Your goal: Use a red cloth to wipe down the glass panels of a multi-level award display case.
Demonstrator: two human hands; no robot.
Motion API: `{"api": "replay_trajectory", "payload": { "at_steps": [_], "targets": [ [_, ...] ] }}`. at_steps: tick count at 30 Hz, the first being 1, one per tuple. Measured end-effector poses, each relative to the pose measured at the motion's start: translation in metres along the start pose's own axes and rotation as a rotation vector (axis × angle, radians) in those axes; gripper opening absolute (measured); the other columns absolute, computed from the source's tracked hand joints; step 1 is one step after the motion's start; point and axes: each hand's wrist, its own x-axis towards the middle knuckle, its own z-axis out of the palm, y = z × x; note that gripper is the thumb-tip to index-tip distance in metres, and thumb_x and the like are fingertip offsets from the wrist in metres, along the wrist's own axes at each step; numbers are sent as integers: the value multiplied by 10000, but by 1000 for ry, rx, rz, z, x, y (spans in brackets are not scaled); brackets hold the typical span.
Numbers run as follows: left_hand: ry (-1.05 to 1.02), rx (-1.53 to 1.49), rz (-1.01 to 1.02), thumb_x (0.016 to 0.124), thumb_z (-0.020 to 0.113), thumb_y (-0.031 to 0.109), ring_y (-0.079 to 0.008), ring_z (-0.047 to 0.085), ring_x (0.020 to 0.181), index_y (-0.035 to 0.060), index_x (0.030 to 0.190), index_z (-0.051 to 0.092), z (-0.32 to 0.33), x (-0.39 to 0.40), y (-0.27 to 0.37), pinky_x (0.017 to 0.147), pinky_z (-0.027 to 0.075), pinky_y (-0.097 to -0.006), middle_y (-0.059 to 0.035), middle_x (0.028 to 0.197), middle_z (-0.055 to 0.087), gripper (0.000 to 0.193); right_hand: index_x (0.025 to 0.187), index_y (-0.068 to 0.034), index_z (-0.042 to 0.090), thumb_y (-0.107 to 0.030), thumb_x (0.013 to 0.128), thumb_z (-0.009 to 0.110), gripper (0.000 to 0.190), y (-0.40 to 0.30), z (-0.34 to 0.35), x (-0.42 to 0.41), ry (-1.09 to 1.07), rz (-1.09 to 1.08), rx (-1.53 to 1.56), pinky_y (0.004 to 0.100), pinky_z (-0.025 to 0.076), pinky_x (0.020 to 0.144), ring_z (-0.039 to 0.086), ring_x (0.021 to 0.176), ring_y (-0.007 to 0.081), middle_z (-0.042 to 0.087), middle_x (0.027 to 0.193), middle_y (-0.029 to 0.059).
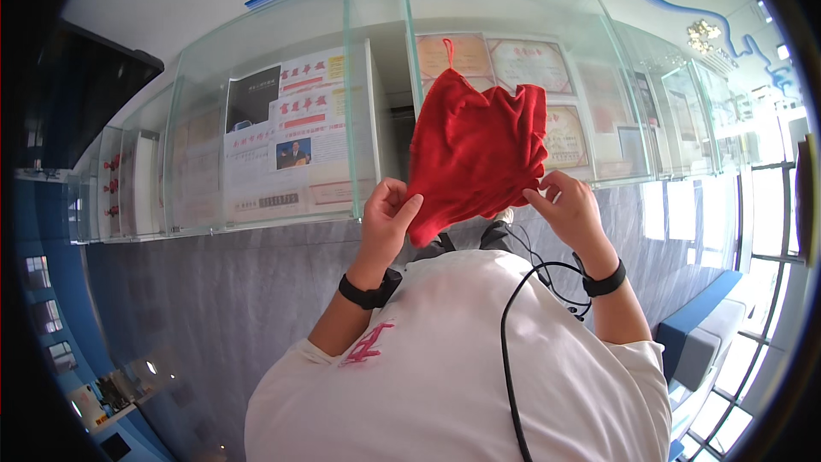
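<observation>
A red cloth (478, 141) with a thin hanging loop at its upper left corner is spread between my two hands, partly gathered in folds along its right side. My left hand (388, 215) pinches its lower left part between thumb and fingers. At the lower right edge, my right hand (566, 208) grips the cloth between thumb and fingertips. Both wrists wear black bands. Behind the cloth stands a glass display case (596, 141) holding framed certificates (529, 64), some partly hidden by the cloth.
Another glass case (295, 199) with printed papers (304, 93) stands to the left, a narrow gap between the two. A black cable (504, 340) runs down over my white shirt. A blue and grey bench (696, 327) is at the right, a dark screen (77, 96) at the far left.
</observation>
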Motion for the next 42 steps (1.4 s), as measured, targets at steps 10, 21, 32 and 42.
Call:
{"api": "replay_trajectory", "payload": {
  "at_steps": [10,21,32,42],
  "targets": [
    [-85,157,-100,978,615,35,-44,621,766,59,1122,459,-12,-7,17,669,481,-215,-69,893,712,214,824,-16,698,-246,843,711,231,37,-14,-26,-183,56,74,435,521,682,679,748,348,698,762,157],
    [-341,1137,28,929,698,205,-220,641,659,43,1313,517,7,-18,64,599,483,-330,-100,773,657,454,882,-55,711,-291,868,701,237,64,-24,-30,-197,54,-131,422,522,671,680,745,338,696,757,132],
    [173,1424,408,954,647,288,-364,676,897,43,1085,610,57,121,69,714,536,-462,-162,953,680,280,805,-47,674,-396,883,635,360,16,-15,93,171,-49,-167,465,514,679,676,785,360,696,780,150],
    [200,1421,141,995,568,270,-445,673,829,45,1037,534,37,143,52,704,527,-540,-225,839,692,231,788,-37,660,-253,851,588,236,29,-14,105,177,-80,-202,503,527,721,672,813,389,700,808,173]
  ]
}}
